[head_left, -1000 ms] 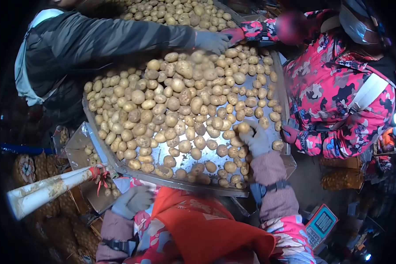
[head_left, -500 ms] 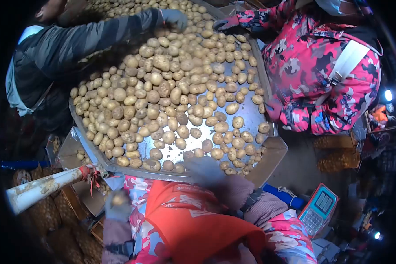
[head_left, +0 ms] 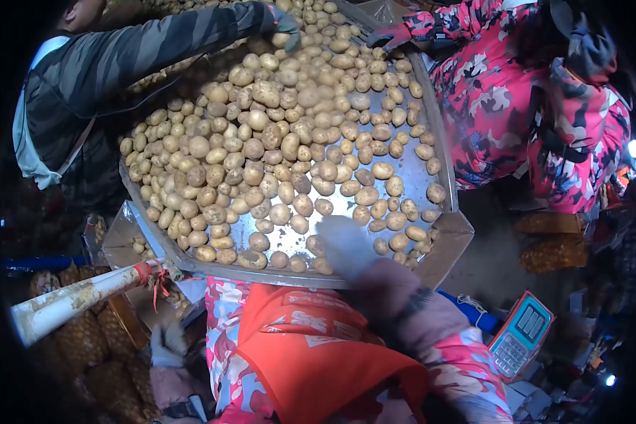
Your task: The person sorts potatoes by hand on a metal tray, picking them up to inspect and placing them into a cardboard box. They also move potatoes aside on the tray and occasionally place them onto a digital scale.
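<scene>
My right hand [head_left: 349, 246], in a grey glove and blurred, reaches over the near edge of the metal sorting table [head_left: 424, 191]. Potatoes [head_left: 315, 245] lie just beside it; the motion smear hides its fingers. Low on the left, my gloved left hand [head_left: 167, 345] is away from the table with its fingers apart. No potato shows in it. Near that hand is a cardboard box [head_left: 145, 300] with some potatoes inside. A large heap of potatoes [head_left: 254, 134] covers the table's far and left parts.
Two co-workers stand at the left and right sides. The left one's gloved hand [head_left: 286, 30] is at the heap. A dirty white pole [head_left: 78, 300] juts in at left. Another cardboard box [head_left: 449, 244] and a scale display [head_left: 521, 336] are at right.
My right hand has moved forward over the tabletop. The potato in my left hand is gone from it, and that hand has dropped lower left. The right co-worker has raised one hand.
</scene>
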The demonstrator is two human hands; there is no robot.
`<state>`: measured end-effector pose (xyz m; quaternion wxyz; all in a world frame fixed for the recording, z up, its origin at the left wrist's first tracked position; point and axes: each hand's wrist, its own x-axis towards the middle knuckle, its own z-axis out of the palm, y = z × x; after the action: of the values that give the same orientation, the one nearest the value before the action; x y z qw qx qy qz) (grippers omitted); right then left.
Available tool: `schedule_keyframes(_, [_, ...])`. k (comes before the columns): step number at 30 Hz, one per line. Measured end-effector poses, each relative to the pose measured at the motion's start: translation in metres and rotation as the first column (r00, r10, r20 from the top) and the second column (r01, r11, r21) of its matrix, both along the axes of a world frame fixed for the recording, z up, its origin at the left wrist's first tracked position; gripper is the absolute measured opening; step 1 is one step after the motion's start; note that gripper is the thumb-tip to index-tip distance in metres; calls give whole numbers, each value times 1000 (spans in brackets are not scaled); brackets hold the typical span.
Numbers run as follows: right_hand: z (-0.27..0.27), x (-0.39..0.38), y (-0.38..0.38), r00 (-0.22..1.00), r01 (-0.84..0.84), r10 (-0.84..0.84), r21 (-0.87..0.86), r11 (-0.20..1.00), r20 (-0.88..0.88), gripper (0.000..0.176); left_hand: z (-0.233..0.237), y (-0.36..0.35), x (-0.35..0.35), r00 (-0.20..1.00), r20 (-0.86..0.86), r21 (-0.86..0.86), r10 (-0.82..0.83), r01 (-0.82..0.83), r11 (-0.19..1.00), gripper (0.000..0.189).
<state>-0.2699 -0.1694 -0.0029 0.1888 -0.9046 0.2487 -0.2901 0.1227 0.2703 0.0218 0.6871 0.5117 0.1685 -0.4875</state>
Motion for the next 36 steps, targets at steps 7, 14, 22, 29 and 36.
schedule_keyframes(7, [22, 55, -106, 965, 178, -57, 474, 863, -257, 28, 22, -223, -96, 869, -61, -41, -491, 489, 871, 57])
schedule_keyframes(14, [-26, -111, -151, 856, 498, -504, 442, 746, -112, 34, -38, -264, -121, 780, -157, -156, -606, 586, 795, 53])
schedule_keyframes(22, [7, -27, -78, 753, 475, -398, 14, 880, -524, 26, -42, -268, -118, 772, -206, -59, -601, 604, 795, 55])
schedule_keyframes(29, [-1, -10, -92, 686, 559, -479, -25, 829, -547, 37, -43, -264, -118, 776, -175, -126, -606, 592, 796, 56])
schedule_keyframes(36, [8, -20, -84, 665, 623, -416, 153, 767, -620, 47, -50, -263, -119, 740, -274, -315, -614, 533, 785, 56])
